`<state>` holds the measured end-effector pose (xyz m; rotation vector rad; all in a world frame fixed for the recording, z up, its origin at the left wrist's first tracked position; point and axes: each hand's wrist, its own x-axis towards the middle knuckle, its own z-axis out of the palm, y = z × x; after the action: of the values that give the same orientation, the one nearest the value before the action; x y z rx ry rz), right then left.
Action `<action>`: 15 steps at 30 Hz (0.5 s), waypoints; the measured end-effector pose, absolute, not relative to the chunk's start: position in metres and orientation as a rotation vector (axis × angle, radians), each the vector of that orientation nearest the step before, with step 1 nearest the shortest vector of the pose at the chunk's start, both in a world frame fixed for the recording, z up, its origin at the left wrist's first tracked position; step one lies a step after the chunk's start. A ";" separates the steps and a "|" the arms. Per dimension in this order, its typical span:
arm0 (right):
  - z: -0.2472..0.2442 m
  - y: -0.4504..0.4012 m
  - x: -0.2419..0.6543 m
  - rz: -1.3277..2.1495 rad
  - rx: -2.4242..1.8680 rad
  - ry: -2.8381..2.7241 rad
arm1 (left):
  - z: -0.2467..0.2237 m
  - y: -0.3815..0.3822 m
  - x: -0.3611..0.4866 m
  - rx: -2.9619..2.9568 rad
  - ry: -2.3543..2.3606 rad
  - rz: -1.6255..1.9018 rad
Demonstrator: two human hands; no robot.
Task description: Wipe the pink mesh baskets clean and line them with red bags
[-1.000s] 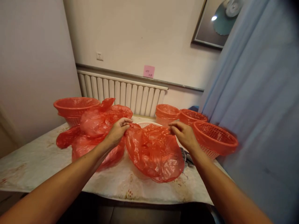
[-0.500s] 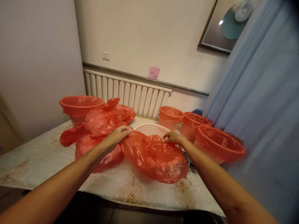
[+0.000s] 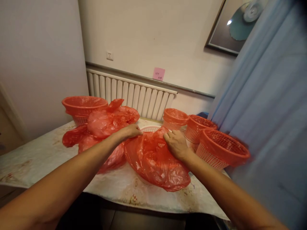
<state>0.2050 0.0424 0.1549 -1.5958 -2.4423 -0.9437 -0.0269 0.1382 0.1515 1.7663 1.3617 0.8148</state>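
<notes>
A red plastic bag [image 3: 155, 163] drapes over the near side of a white perforated basket [image 3: 151, 128], whose far rim alone shows. My left hand [image 3: 133, 131] is closed on the bag's edge at the basket's left. On the right, my right hand [image 3: 177, 143] grips the same bag near its upper edge, fingers curled into the film. The bag's near part bulges in folds over the front of the basket. Left of it lies a heap of other red plastic bags [image 3: 105, 127], crumpled on the table.
A basket lined in red [image 3: 83, 103] stands at the back left. Three more lined baskets, one small [image 3: 175, 118], one behind [image 3: 200, 126] and one nearer [image 3: 222, 150], stand at the right by a blue curtain [image 3: 271, 105]. A radiator [image 3: 129, 92] runs behind the cloth-covered table [image 3: 43, 159].
The bag has been drawn farther over the basket, covering more of its far rim. My right hand has closed on the film, and my left has moved slightly right and up.
</notes>
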 end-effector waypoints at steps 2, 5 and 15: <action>0.154 0.035 0.202 -1.018 -1.452 -2.482 | 0.152 0.145 -0.018 1.839 1.416 0.750; 0.152 0.028 0.198 -1.065 -1.326 -2.532 | 0.148 0.149 -0.005 1.930 1.447 0.707; 0.124 0.040 0.192 -0.414 -1.293 -2.867 | 0.152 0.132 0.015 2.249 1.360 1.075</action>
<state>0.1916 0.0405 0.1237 -1.2928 -2.8666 -0.4143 0.0145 0.1324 0.1522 2.2491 1.3595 1.0752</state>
